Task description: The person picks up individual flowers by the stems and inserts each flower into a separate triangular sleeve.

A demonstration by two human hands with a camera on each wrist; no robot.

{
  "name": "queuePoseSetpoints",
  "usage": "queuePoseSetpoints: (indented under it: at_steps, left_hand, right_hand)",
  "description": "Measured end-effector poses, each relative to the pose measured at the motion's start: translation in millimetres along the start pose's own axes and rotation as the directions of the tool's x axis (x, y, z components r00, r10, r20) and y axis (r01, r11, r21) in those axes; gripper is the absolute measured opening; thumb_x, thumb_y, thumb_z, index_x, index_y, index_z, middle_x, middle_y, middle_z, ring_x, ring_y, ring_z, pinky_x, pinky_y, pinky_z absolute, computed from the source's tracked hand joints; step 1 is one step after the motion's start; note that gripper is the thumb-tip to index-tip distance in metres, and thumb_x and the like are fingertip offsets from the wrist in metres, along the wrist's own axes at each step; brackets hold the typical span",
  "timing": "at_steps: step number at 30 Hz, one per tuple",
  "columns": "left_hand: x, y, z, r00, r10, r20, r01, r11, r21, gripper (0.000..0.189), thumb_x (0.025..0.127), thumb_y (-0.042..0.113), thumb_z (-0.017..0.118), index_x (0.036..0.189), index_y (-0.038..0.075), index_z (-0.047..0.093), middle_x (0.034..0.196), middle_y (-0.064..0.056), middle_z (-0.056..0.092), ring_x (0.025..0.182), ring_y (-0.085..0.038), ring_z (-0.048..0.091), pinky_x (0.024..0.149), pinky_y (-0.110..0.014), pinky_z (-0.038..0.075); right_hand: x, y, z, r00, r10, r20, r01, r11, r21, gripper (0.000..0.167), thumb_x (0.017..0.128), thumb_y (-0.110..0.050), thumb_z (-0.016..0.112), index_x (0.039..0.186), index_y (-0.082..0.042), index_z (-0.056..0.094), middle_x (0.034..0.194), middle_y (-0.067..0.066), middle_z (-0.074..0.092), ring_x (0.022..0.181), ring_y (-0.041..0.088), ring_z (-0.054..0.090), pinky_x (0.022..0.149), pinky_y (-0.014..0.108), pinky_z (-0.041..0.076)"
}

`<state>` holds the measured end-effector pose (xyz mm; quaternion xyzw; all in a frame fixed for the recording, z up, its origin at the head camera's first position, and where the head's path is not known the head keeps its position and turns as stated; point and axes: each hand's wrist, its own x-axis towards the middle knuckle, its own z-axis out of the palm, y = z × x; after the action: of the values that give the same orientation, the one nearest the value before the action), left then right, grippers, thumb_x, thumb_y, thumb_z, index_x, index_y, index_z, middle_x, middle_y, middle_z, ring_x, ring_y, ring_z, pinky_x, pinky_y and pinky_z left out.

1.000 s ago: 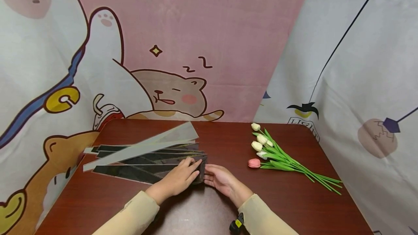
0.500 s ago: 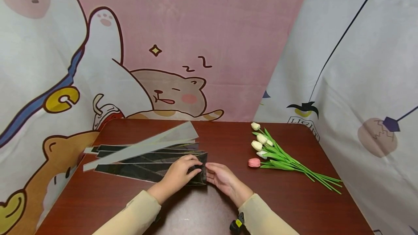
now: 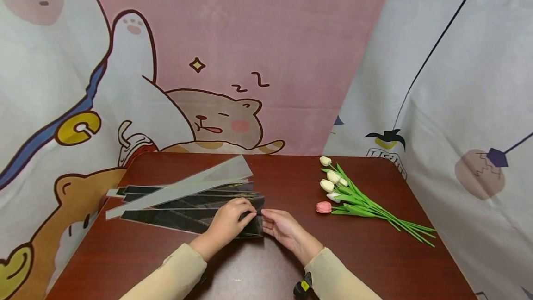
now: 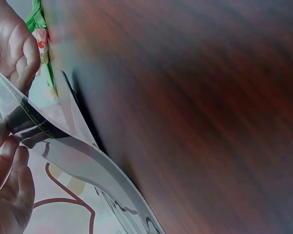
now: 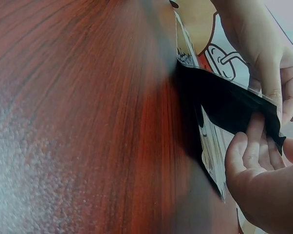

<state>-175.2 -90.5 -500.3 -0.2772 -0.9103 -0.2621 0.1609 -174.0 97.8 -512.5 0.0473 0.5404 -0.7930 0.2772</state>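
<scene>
A thin, tapered flower sleeve (image 3: 175, 220), dark with clear borders, has its wide end raised off the pile between both hands. My left hand (image 3: 231, 219) pinches this end from above, thumb against fingers; the left wrist view shows its fingertips on the film (image 4: 39, 129). Facing it, my right hand (image 3: 289, 233) holds the end's right edge. In the right wrist view, the right fingers (image 5: 256, 139) press the dark underside, with the thumb beside the edge. More sleeves (image 3: 187, 196), some dark and some pale grey, lie fanned out beneath and behind.
Artificial tulips (image 3: 333, 177), several cream and one pink (image 3: 323, 207), lie at the right with green stems (image 3: 399, 221) pointing toward the front right. The brown wooden table (image 3: 287, 179) reaches back to a cartoon-printed cloth (image 3: 300, 59).
The sleeve's wide end has lifted and spread flatter between the hands. My left hand has gone from lying with fingers extended to pinching it; the right hand has barely shifted.
</scene>
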Motion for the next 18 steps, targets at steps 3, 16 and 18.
queuePoseSetpoints:
  at_steps: [3,16,18]
  left_hand:
    - [-0.3,-0.7,1.0,1.0,0.014,-0.017,-0.014,1.0,0.01,0.004,0.084,0.024,0.073,0.088,0.024,0.072,0.094,0.011,0.062,0.09,-0.008,0.06,0.077,-0.029,0.053]
    - [1.1,-1.4,3.8,0.995,0.081,-0.065,-0.078,0.996,0.047,0.006,0.08,0.024,0.077,0.084,0.022,0.072,0.097,0.012,0.058,0.096,-0.006,0.057,0.076,-0.027,0.052]
    - [0.8,-1.6,4.0,0.994,0.081,-0.069,-0.077,0.995,0.057,0.005,0.081,0.025,0.076,0.084,0.023,0.073,0.096,0.012,0.057,0.095,-0.006,0.056,0.075,-0.027,0.052]
  right_hand:
    - [-0.1,-0.1,0.0,1.0,-0.003,0.011,0.003,1.0,-0.001,0.035,0.095,-0.018,0.055,0.121,0.006,0.05,0.087,-0.005,0.069,0.086,0.008,0.066,0.076,0.024,0.052]
    - [-2.4,-1.0,1.4,1.0,0.001,0.002,-0.001,1.0,-0.017,0.012,0.095,-0.016,0.055,0.104,-0.008,0.06,0.08,-0.01,0.065,0.079,0.004,0.062,0.078,0.025,0.051]
    - [-2.3,-0.5,0.6,1.0,-0.002,0.011,0.002,1.0,-0.011,0.014,0.095,-0.016,0.055,0.105,-0.007,0.06,0.081,-0.008,0.068,0.082,0.005,0.064,0.079,0.025,0.051]
